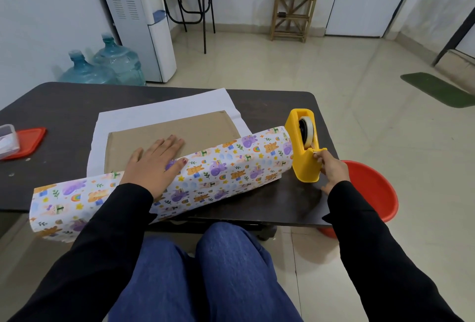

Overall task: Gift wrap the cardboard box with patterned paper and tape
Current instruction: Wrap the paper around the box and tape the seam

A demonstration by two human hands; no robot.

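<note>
We pin paper [226, 167] with left grip [154, 165] spread flat; right grip [332, 167] pinches tape [308, 130]; pulling may tip dispenser [304, 167].

White walls [38, 26] meet a pale tiled floor [308, 69]; a water dispenser [138, 21], two blue jugs [102, 67] and a wooden rack [293, 9] stand along them.

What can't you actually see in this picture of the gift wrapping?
Cardboard box: near part hidden under the patterned paper and left hand, head view.
Yellow dispenser: tape end too small; unclear whether the right hand pinches it.
Clear container: cut off by the left edge.
Red tub: partly behind table and right sleeve.
</note>
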